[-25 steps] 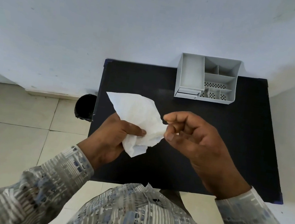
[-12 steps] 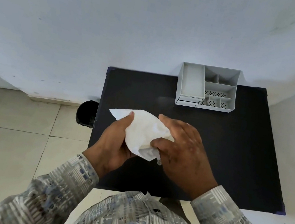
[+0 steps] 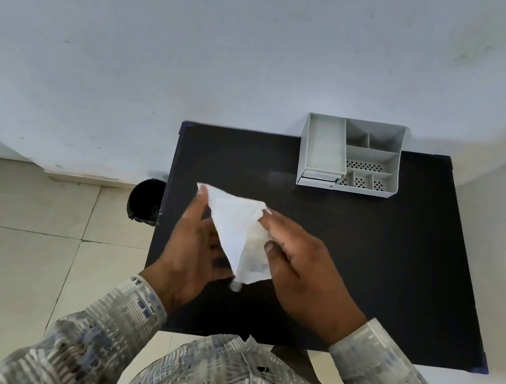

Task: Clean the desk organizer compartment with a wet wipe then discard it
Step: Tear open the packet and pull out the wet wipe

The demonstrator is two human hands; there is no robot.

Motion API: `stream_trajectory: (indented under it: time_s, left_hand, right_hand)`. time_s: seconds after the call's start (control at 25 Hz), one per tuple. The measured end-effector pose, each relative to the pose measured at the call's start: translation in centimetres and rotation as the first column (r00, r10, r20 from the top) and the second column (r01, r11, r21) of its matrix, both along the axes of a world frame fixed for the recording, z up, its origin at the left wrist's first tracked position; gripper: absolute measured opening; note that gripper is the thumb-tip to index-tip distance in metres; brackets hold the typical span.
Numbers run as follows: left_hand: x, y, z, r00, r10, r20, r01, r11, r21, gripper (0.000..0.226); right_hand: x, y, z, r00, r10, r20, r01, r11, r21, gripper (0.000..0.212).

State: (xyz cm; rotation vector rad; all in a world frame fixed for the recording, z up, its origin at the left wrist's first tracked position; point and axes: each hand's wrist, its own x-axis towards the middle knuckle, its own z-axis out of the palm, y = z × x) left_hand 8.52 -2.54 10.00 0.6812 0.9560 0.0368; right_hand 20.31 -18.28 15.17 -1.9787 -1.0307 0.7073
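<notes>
The wet wipe (image 3: 239,236) is held above the dark worktop (image 3: 400,266), pinched between the fingers of the left hand (image 3: 193,249) and the right hand (image 3: 303,264). Wiping has not begun; next, it must be carried to the organizer (image 3: 351,156), well apart at the far edge.

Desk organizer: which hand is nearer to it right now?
Right. The right hand sits below the desk organizer, slightly left of it; the left hand is farther left, toward the table edge. Both hold the wet wipe.
</notes>
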Motion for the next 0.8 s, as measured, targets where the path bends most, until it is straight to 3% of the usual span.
stream_trajectory:
  time_s: [0.04, 0.08, 0.16, 0.2, 0.28, 0.36, 0.44, 0.52, 0.6, 0.64, 0.72, 0.76, 0.8]
  left_hand:
    - [-0.3, 0.5, -0.5, 0.999, 0.041, 0.026, -0.041, 0.999, -0.025, 0.102]
    - [-0.6, 1.0, -1.1, 0.996, 0.073, 0.046, -0.071, 0.996, -0.045, 0.106]
    - [-1.6, 1.8, -2.0, 0.987, 0.085, 0.135, -0.077, 0.995, -0.065, 0.089]
    - [-1.9, 2.1, -1.9, 0.98, 0.072, 0.185, -0.061, 0.996, -0.065, 0.076]
    - [-1.7, 2.6, -0.7, 0.98, -0.012, 0.2, 0.008, 1.0, 0.023, 0.053]
    - [-1.0, 3.2, 0.3, 0.989, -0.131, 0.063, 0.107, 0.95, 0.294, 0.036]
    - [-0.6, 3.9, 1.0, 0.977, -0.194, -0.089, 0.213, 0.85, 0.483, 0.031]
    - [-0.3, 4.1, 1.4, 0.96, -0.255, -0.119, 0.278, 0.793, 0.542, 0.028]
    - [-0.1, 3.6, 1.7, 0.932, -0.297, -0.206, 0.36, 0.72, 0.594, 0.018]
    - [0.0, 3.3, 1.8, 0.929, -0.273, -0.249, 0.369, 0.702, 0.609, 0.016]
    - [0.0, 3.2, 1.9, 0.926, -0.236, -0.294, 0.37, 0.721, 0.586, 0.033]
    - [-0.1, 3.3, 1.7, 0.911, -0.246, -0.33, 0.403, 0.693, 0.598, 0.039]
    - [-0.2, 3.4, 1.5, 0.872, -0.266, -0.411, 0.485, 0.591, 0.645, 0.044]
  right_hand:
    - [0.2, 0.0, 0.5, 0.976, -0.109, -0.191, 0.118, 0.992, 0.036, 0.042]
    - [0.6, -0.1, 0.9, 0.88, -0.192, -0.434, 0.243, 0.968, 0.066, 0.04]
    - [1.5, -0.1, 0.9, 0.532, -0.202, -0.823, 0.438, 0.897, 0.063, 0.037]
    - [2.0, 0.0, 0.6, 0.447, -0.198, -0.872, 0.457, 0.889, 0.032, 0.035]
    - [3.0, -0.2, -1.0, 0.52, -0.243, -0.819, 0.351, 0.935, -0.055, 0.03]
    - [3.4, -0.6, -3.1, 0.523, -0.197, -0.829, 0.21, 0.973, -0.099, 0.032]
    - [3.7, -0.8, -5.3, 0.35, -0.166, -0.922, 0.192, 0.976, -0.103, 0.035]
    - [3.7, -0.9, -7.0, 0.093, -0.102, -0.99, 0.216, 0.973, -0.08, 0.046]
    - [3.3, -0.9, -8.7, -0.073, -0.091, -0.993, 0.203, 0.974, -0.104, 0.054]
    - [2.8, -0.7, -9.6, -0.063, -0.134, -0.989, 0.17, 0.975, -0.143, 0.05]
    - [1.7, -0.4, -11.4, 0.116, -0.292, -0.949, 0.144, 0.951, -0.275, 0.039]
    - [1.5, -0.3, -12.1, 0.166, -0.347, -0.923, 0.184, 0.93, -0.317, 0.035]
    - [1.3, -0.1, -12.8, 0.14, -0.363, -0.921, 0.234, 0.916, -0.325, 0.033]
